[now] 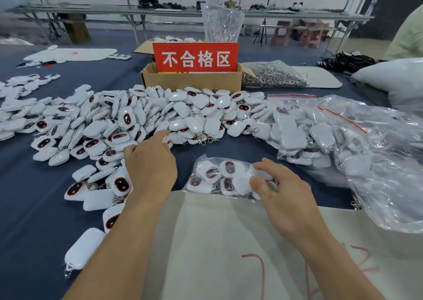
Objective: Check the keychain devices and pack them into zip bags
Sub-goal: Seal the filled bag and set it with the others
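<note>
Where the dark blue cloth-covered table (27, 196) runs off to the left, a wide heap of white rounded plastic keychain devices (109, 126) with dark, red-rimmed oval faces lies loose across it, many with metal rings attached. The left hand (151, 162) reaches into the near edge of this heap with its fingers stretched forward; the fingertips touch the devices and nothing is lifted. Behind the heap stands a brown cardboard box (192, 81) carrying a red sign (195, 57) with white characters. Nearer the person, a beige fabric mat (229, 242) covers the table's front edge. At its far edge lies a small clear zip bag (215, 178) holding several of the devices. The right hand (281, 192) grips that bag's right end, thumb and fingers curled around it. The two hands are apart. Further right, a clear bag of silver metal key rings (272, 75) sits beside the box, and large clear plastic sacks (377, 162) hold filled red-striped zip bags.
</note>
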{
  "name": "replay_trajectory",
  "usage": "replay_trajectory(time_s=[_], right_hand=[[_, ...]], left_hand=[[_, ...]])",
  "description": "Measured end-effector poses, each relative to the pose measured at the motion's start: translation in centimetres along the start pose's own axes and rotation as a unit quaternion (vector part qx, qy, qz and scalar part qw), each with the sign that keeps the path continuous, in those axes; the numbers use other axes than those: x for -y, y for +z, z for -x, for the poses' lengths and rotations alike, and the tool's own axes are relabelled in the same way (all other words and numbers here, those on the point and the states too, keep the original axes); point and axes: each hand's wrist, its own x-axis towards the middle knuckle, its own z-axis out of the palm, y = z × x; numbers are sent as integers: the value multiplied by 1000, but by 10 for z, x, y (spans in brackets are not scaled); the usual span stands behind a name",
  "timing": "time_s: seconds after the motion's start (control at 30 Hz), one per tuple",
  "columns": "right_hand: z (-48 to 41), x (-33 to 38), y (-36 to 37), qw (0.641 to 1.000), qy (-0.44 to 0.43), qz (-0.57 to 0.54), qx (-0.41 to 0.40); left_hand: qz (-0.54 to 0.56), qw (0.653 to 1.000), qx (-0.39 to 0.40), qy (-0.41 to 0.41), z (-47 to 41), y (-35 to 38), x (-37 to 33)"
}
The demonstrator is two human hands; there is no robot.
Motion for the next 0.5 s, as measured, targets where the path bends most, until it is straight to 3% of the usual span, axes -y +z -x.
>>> replay_trajectory(time_s=[0.13,0.27,0.5], right_hand=[[4,7,0,994,-33,-47,-94],[10,14,4,990,-89,-53,-94],[11,14,7,982,-119,-119,-89]], left_hand=[[189,980,-40,35,18,-14,-29],[305,944,53,111,50,-18,-59],[439,876,170,103,68,-14,-73]])
